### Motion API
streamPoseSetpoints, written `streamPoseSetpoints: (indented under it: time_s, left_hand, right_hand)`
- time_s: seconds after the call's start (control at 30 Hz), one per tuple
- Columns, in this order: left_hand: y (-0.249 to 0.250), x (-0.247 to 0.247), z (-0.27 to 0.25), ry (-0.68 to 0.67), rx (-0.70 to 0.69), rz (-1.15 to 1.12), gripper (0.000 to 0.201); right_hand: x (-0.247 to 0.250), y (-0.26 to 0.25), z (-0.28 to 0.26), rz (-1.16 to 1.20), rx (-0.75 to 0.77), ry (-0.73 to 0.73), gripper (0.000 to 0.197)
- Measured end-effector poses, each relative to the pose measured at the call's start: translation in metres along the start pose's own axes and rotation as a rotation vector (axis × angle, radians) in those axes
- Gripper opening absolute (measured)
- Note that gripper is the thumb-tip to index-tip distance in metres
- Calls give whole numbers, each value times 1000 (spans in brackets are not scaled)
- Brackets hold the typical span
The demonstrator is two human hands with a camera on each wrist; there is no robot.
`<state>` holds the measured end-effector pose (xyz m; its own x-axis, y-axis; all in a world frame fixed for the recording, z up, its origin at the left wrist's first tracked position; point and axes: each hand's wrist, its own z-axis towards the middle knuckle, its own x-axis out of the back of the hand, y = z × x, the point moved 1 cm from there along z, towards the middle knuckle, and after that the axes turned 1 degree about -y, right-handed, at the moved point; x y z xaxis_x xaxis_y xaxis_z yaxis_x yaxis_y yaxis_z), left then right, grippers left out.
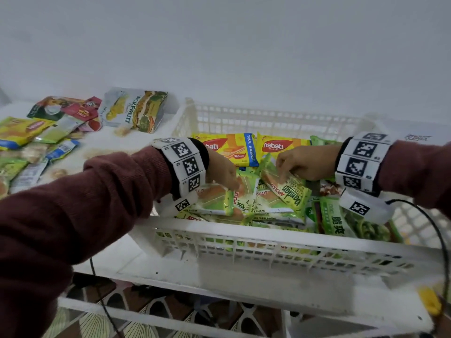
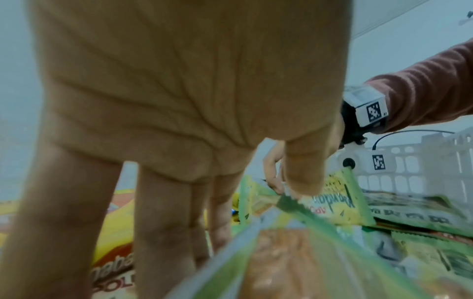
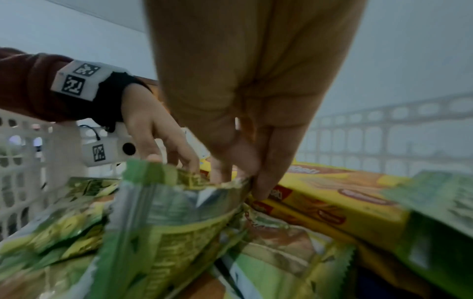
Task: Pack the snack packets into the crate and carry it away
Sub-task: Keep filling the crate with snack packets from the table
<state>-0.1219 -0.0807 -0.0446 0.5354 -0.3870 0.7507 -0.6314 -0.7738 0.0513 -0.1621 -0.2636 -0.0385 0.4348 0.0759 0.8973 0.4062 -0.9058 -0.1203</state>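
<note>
A white slatted crate (image 1: 268, 236) stands on a white table and holds several snack packets. My left hand (image 1: 231, 185) reaches in from the left and pinches the top edge of a green Apollo pandan packet (image 1: 214, 200); in the left wrist view the thumb (image 2: 303, 174) lies on that packet (image 2: 281, 252). My right hand (image 1: 281, 167) comes in from the right and pinches the upper edge of a second green pandan packet (image 1: 288, 193), shown close in the right wrist view (image 3: 166, 212) with the fingertips (image 3: 258, 188) closed on its crimped edge. Both packets lie on the pile.
Two yellow Nabati wafer packs (image 1: 229, 147) lie at the crate's back, and a green packet with Chinese lettering (image 1: 336, 222) at its right. Loose packets, among them a jackfruit bag (image 1: 136, 111), lie on the table (image 1: 122, 147) to the left. A black cable (image 1: 436, 228) loops at the right.
</note>
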Motion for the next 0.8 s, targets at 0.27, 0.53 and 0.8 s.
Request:
streamPoseSetpoints:
  time_s: [0.27, 0.53, 0.8]
  left_hand:
    - [15, -10, 21, 136, 75, 24, 41]
    - [7, 8, 5, 354, -58, -188, 45]
    - [-22, 46, -43, 722, -138, -440, 23]
  right_hand:
    - [5, -12, 9, 1, -161, 52, 31]
    - [35, -1, 1, 185, -244, 310, 37]
    - [12, -8, 23, 292, -152, 224, 35]
